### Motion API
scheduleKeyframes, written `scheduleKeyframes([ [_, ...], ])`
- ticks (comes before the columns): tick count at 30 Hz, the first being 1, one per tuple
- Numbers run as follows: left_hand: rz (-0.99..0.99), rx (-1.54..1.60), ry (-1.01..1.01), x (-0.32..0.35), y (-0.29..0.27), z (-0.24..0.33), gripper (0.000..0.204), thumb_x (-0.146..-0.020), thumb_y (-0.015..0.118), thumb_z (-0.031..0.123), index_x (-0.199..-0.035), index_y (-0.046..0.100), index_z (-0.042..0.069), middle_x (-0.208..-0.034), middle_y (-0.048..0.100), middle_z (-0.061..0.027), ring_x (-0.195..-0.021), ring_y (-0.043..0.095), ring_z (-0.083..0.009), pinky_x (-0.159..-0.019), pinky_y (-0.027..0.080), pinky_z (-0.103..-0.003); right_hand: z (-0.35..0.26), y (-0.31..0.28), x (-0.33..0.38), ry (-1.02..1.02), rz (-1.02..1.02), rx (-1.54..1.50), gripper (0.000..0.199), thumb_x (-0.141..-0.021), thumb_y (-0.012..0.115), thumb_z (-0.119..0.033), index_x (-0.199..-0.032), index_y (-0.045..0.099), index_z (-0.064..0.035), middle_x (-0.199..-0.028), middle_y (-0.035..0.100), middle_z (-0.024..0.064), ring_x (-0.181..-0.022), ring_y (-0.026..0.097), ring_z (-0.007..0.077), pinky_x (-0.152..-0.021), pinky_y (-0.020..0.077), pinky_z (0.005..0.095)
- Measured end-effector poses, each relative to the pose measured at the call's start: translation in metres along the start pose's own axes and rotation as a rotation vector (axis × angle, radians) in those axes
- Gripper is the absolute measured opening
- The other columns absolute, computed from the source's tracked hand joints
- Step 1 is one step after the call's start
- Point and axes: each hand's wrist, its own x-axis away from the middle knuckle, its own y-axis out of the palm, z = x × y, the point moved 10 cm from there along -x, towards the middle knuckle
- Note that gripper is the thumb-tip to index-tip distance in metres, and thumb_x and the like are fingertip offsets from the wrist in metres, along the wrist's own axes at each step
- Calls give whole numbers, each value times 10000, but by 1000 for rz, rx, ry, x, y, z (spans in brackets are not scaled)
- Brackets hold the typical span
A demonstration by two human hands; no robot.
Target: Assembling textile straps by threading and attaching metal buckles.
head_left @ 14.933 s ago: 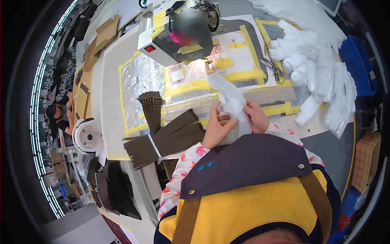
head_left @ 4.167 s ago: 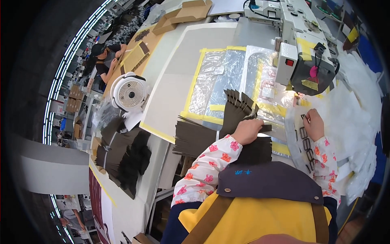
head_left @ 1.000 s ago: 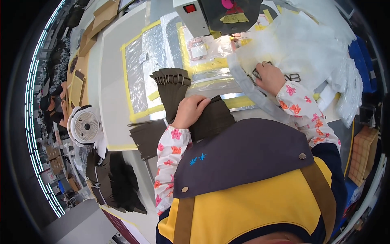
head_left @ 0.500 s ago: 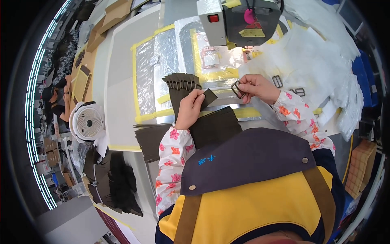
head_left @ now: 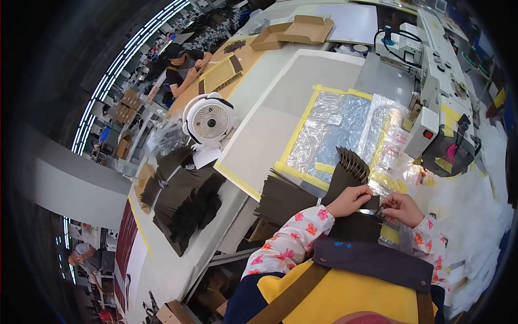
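My left hand point(head_left: 349, 201) pinches a dark brown fabric strip point(head_left: 370, 203), whose free end points right. Close beside that end, the fingers of my right hand point(head_left: 403, 209) are closed on a small dark metal buckle point(head_left: 381, 209). Strip and buckle meet or nearly meet; whether the strip is through it I cannot tell. Beyond my left hand, a fan of similar strips point(head_left: 345, 171) spreads out, with small loops along its far edge. A stack of brown strips point(head_left: 286, 197) lies left of my left wrist, and more strips point(head_left: 353, 228) lie below my hands.
A machine with a red switch point(head_left: 426, 134) stands at the right. Clear plastic sheets point(head_left: 329, 129) are taped down ahead. White filmy material point(head_left: 469, 216) covers the right side. At left are a white fan point(head_left: 209, 121) and dark bundled pieces point(head_left: 186, 200). A co-worker point(head_left: 183, 67) sits farther off.
The head view has swung left, so the bench appears shifted right and tilted. My right hand has brought the buckle from apart to the strip's end. My left hand still holds the strip.
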Motion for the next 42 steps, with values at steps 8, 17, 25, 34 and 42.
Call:
scheduleKeyframes([
  [8,108,56,-27,-3,-18,-7,118,-860,488,94,-906,516,-11,-737,528,-29,-705,467,-69,-643,401,-226,7,-4,-18,23,-20,-199,149,-791,561,-16,-928,538,39,-735,579,61,-561,548,101,-527,452,221],
  [17,-45,169,-37,-1,-1,-12,130,-886,455,117,-933,506,7,-811,482,33,-773,422,-33,-693,368,-189,14,2,-22,-27,-27,-478,162,-760,582,17,-861,460,-17,-707,546,51,-539,544,105,-486,452,214],
  [25,-119,234,-46,1,4,-12,129,-893,455,134,-906,493,11,-796,473,31,-760,418,-37,-697,364,-188,13,16,-21,-5,-53,-527,188,-748,601,12,-885,473,-4,-697,546,50,-544,551,115,-503,457,222],
  [34,-306,71,10,-2,14,11,117,-895,428,99,-915,498,7,-764,485,4,-730,425,-55,-677,378,-207,32,23,-23,39,-71,-567,126,-773,555,1,-872,478,3,-699,545,56,-551,555,125,-519,460,224],
  [42,153,392,-93,-2,-12,-11,142,-895,448,118,-966,501,8,-828,490,5,-785,457,-49,-713,389,-194,39,40,-41,151,45,-545,115,-864,468,-100,-958,448,-37,-742,545,48,-511,546,122,-468,457,226],
])
